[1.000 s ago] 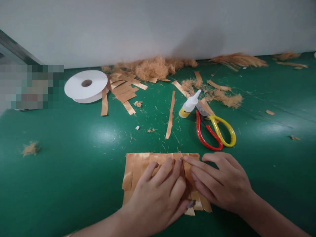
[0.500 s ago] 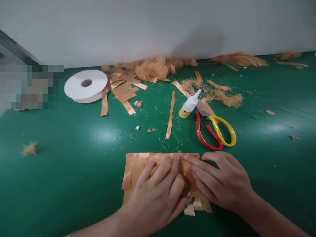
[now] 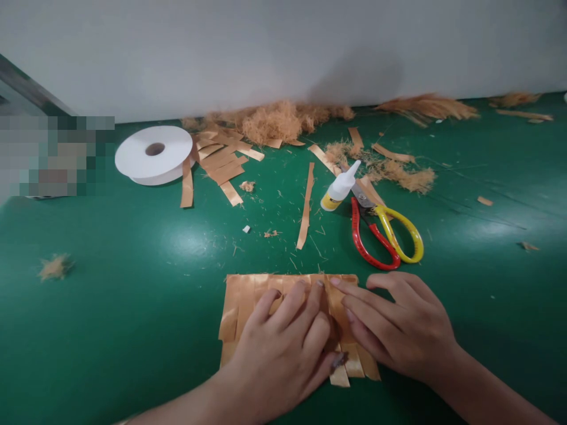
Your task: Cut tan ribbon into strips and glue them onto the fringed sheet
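A panel of tan ribbon strips, laid side by side, lies flat on the green table in front of me. My left hand rests over its middle, fingers spread and fingertips near the top edge. Over the right part of the panel is my right hand, its index fingertip pressing near the top edge close to the left fingertips. Neither hand grasps anything that I can see. Both hands hide much of the panel's middle and right side.
Beyond the panel lie scissors with red and yellow handles and an upright small glue bottle. A white ribbon spool stands at the left. Cut strips and a heap of tan fibres lie along the wall.
My right hand has shifted very slightly to the right. The left hand, the panel and the things on the table look the same.
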Motion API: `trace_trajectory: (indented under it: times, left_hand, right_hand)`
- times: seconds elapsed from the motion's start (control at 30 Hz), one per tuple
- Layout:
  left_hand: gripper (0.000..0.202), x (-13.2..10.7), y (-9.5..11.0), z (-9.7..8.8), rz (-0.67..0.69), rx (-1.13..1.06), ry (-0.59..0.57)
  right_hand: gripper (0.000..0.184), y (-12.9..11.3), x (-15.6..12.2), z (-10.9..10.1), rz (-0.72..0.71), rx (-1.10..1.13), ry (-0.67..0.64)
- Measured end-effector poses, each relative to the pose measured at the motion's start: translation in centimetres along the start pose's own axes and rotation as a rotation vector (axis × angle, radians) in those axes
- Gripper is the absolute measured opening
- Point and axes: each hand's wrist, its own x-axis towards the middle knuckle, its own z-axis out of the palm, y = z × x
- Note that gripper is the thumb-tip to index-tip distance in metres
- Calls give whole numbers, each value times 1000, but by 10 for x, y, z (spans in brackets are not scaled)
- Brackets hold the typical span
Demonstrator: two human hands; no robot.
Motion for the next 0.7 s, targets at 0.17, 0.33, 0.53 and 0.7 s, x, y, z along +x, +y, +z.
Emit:
trace_trajectory:
  times: [0.17,0.33,0.53,0.7]
  left_hand:
    - [31,1,0,0,-14,-3,-4]
    - [30,1,0,-1,-36,-10,-1]
    - [30,1,0,-2,-43,10,-13]
    - [29,1,0,-1,-60,-1,-17]
  right_hand:
    - [18,0,0,0,2,-11,-2]
    - [18,0,3,-1,0,-11,-10]
    - [14,0,-1,0,8,1,-11]
    - [14,1,-3,1,13,17,13]
